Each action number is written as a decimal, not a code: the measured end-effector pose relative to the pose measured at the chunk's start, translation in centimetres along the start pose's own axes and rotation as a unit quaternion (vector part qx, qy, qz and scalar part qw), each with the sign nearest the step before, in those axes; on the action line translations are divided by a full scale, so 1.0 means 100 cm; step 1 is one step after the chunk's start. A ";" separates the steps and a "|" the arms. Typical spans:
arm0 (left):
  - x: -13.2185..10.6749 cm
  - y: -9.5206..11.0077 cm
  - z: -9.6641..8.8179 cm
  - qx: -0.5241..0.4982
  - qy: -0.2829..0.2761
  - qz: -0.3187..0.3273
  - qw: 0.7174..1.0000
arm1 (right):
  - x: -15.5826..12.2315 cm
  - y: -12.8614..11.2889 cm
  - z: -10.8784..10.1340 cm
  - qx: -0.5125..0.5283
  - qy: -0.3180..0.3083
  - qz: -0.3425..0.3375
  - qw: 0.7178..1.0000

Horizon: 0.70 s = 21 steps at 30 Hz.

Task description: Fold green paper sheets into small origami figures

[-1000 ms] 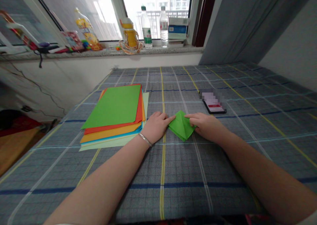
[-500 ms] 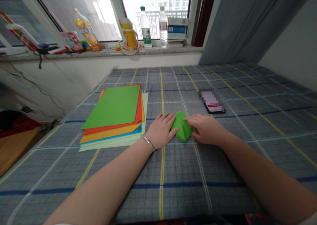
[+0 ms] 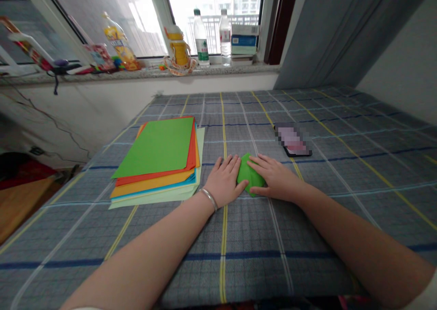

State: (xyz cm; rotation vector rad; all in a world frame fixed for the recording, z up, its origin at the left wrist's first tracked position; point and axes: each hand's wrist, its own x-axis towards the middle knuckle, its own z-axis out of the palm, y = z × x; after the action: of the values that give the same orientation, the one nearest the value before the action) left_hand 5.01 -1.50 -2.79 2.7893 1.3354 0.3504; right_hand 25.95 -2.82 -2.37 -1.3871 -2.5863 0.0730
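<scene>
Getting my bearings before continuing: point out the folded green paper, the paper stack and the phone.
Folded green paper (image 3: 251, 176): head view, middle of its exposed face.
Paper stack (image 3: 157, 147): head view, its top green sheet.
Phone (image 3: 293, 140): head view, its screen.

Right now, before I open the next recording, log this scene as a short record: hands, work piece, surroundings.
Work piece: folded green paper, on the plaid tablecloth
Left hand: spread open, at the folded paper's left side
Right hand: open, fingers over the folded paper's right part
Left wrist: silver-toned bangle
Left of hands: stack of coloured paper, green sheet on top
Beyond right hand: smartphone, screen pixelated
Windowsill: several bottles, including a green-capped one
</scene>
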 end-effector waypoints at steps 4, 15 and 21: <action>0.001 0.002 0.002 -0.001 -0.004 -0.014 1.000 | 0.004 0.002 0.001 0.028 -0.006 0.009 1.000; 0.015 0.003 -0.004 0.007 -0.005 -0.029 1.000 | 0.017 0.004 0.010 0.041 0.002 0.030 0.999; 0.027 -0.001 -0.001 0.032 -0.051 -0.025 0.998 | 0.020 0.007 0.014 0.011 -0.050 0.025 0.998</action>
State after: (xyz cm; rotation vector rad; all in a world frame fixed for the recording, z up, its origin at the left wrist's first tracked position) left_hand 6.50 0.63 -2.16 2.7777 1.4142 0.1637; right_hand 25.18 -0.73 -3.55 -1.4765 -2.6220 0.1821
